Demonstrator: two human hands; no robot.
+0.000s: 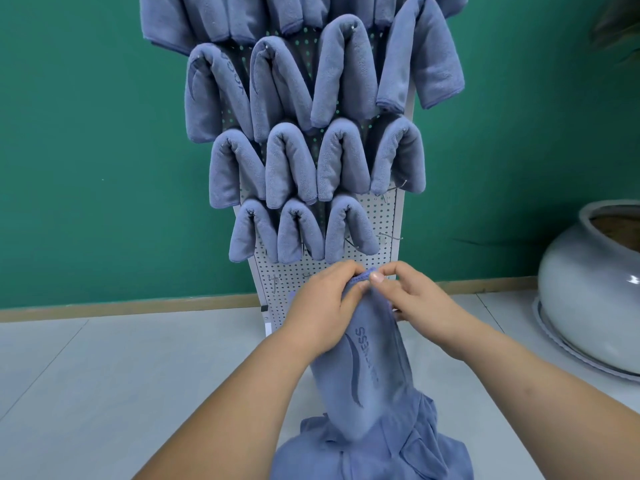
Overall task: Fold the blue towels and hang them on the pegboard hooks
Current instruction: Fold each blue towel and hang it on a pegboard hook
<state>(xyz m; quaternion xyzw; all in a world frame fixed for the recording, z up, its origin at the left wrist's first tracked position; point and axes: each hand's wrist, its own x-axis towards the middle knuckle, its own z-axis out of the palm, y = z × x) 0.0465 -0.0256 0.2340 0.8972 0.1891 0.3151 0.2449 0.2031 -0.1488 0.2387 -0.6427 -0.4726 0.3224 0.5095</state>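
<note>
Blue towel pile (374,452), logo towel (367,358) pinched w/ both hands, pegboard (381,216).

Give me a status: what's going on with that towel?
Left grip, right grip pinch towel at top edge. It hangs to pile below. Free hook on pegboard just ahead, nothing between.

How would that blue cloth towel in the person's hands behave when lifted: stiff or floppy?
Probably floppy: the blue cloth towel sags straight down from where the left hand and right hand pinch its top edge. Likely light, since fingertips alone carry it.
</note>
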